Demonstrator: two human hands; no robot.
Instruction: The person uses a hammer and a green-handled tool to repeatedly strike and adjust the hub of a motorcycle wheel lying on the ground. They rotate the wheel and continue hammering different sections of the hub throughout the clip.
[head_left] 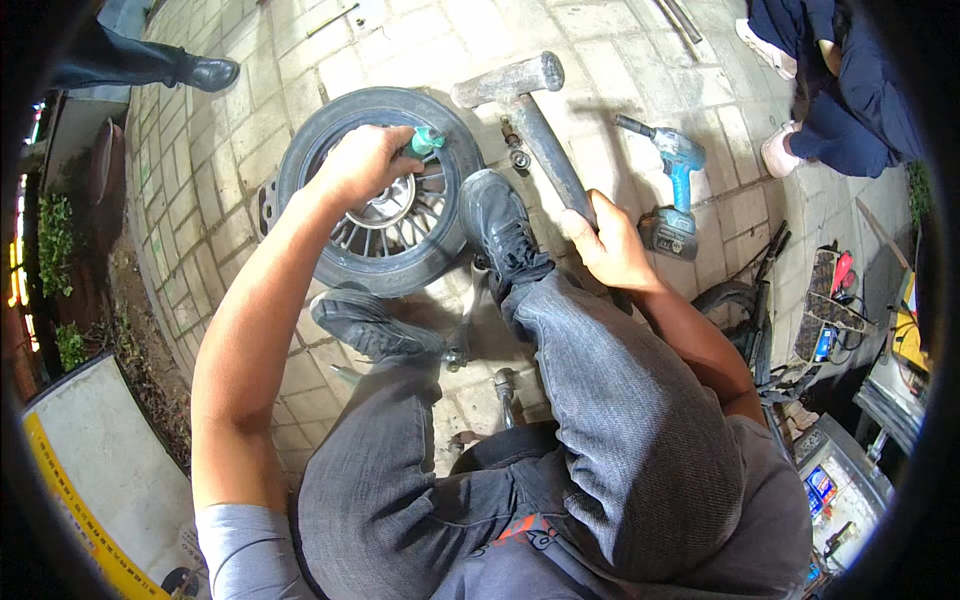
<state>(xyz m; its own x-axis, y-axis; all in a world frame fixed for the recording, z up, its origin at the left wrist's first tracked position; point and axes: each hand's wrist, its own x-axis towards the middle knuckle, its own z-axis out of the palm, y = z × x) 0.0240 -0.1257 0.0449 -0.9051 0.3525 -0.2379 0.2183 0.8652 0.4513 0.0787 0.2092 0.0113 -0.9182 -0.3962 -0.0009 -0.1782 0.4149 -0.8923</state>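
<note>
A spoked wheel with a black tyre (302,152) lies flat on the paving, just past my shoes. Over its rim, my left hand (372,165) is closed around a tool with a green handle (426,142); the tool's other end is hidden. My right hand (612,245) grips the shaft of a heavy hammer (548,140), whose worn grey head is raised to the right of the wheel. My right shoe (497,222) is at the tyre's near right edge, and my left shoe (370,325) is in front of it.
A blue cordless impact wrench (680,165) lies to the right, near a person's shoes (780,150). Metal sockets (517,150) sit beside the wheel. Another person's black shoe (210,72) is at far left. Wrenches (505,390) lie between my legs; a tool box (850,480) stands lower right.
</note>
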